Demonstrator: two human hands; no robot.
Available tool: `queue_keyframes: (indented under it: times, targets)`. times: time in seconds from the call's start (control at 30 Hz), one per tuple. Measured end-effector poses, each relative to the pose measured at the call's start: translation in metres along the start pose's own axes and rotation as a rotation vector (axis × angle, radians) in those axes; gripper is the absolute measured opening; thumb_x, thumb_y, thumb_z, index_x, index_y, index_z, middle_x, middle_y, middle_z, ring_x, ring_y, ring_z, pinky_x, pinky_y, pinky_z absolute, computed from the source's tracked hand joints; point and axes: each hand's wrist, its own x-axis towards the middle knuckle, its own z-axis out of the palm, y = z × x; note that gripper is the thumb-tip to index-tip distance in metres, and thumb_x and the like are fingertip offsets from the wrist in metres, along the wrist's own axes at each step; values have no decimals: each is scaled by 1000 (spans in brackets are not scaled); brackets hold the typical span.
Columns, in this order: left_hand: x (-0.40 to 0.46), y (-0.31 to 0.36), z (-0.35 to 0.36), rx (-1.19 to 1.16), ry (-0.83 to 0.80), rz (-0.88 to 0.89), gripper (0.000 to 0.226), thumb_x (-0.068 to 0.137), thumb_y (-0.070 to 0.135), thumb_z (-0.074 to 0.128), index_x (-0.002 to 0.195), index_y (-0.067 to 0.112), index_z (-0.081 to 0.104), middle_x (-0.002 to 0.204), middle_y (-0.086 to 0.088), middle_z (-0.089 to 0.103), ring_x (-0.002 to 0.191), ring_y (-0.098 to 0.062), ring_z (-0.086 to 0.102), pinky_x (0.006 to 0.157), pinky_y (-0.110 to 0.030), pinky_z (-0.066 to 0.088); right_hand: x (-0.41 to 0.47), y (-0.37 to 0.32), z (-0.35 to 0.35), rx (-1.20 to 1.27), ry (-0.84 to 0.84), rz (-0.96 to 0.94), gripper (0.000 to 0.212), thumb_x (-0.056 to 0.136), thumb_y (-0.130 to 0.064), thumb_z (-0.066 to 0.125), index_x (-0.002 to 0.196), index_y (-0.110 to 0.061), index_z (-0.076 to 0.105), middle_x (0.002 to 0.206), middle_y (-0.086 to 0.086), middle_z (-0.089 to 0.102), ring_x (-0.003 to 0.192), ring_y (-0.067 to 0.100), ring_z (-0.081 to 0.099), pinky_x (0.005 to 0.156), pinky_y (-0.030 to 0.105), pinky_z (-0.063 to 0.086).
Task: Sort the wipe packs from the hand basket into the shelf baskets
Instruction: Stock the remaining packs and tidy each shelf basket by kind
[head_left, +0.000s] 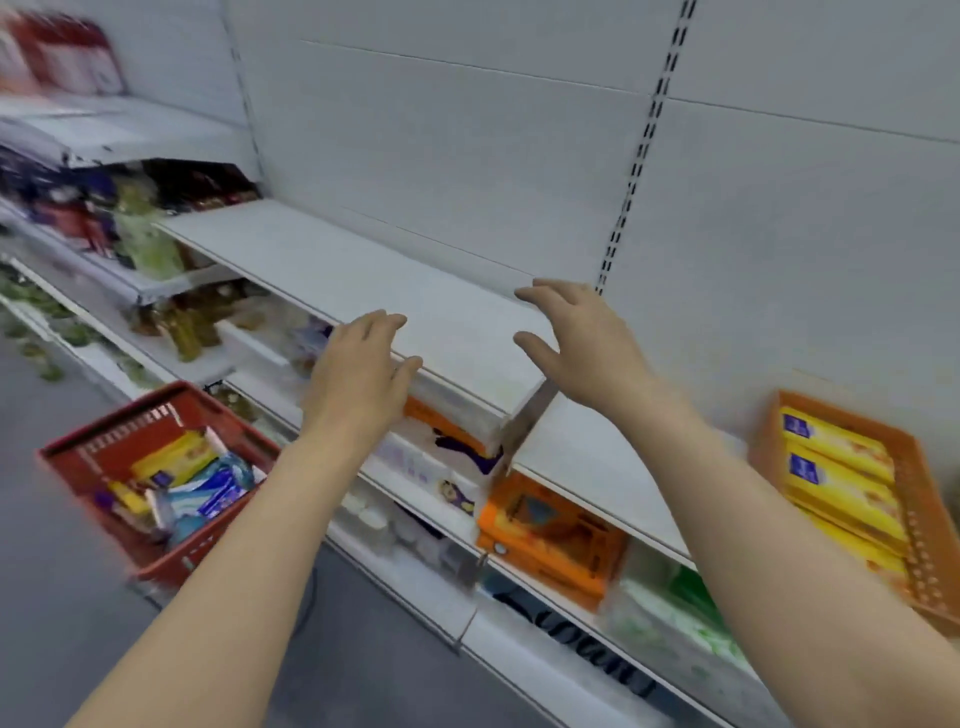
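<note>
Red hand basket (130, 447): perforated plastic, matt. Wipe packs (208, 493) inside: glossy film wrap. Orange shelf basket (919, 499), right: perforated plastic. Its yellow packs (831, 452): shiny wrap. White shelf (363, 270): smooth, painted, matt. Floor (47, 545): grey, smooth.

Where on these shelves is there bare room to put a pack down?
The white shelf under both hands is bare back to the wall. The next board right is bare up to the orange basket, which is full of yellow packs. The lower shelves and the red hand basket are crowded.
</note>
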Motion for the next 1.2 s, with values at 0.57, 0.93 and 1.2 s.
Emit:
queue_keyframes:
  times: [0.57,0.93,1.2]
  targets:
    - [-35,-402,-26,101,-144,-415,49,83,26,74,128,14,60,135,-10,57,126,-31,48,105,-39,34,144,-274,314,265,-412,-125,50,94,-33,59,141,-19,49,146,4,45,134,22,43,104,37,41]
    - [12,-614,55,69,-522,-637,49,86,31,72,128,9,60,129,-16,59,120,-36,52,103,-44,40,222,-325,576,325,-1076,143,47,94,-36,60,135,-15,54,133,12,56,122,30,54,96,37,46]
    - [36,-703,110,-70,-776,-637,44,88,31,68,128,14,58,120,-13,61,105,-35,59,86,-42,47,181,-340,686,380,-1146,713,40,88,-33,69,120,-10,62,121,14,65,112,31,61,76,26,39]
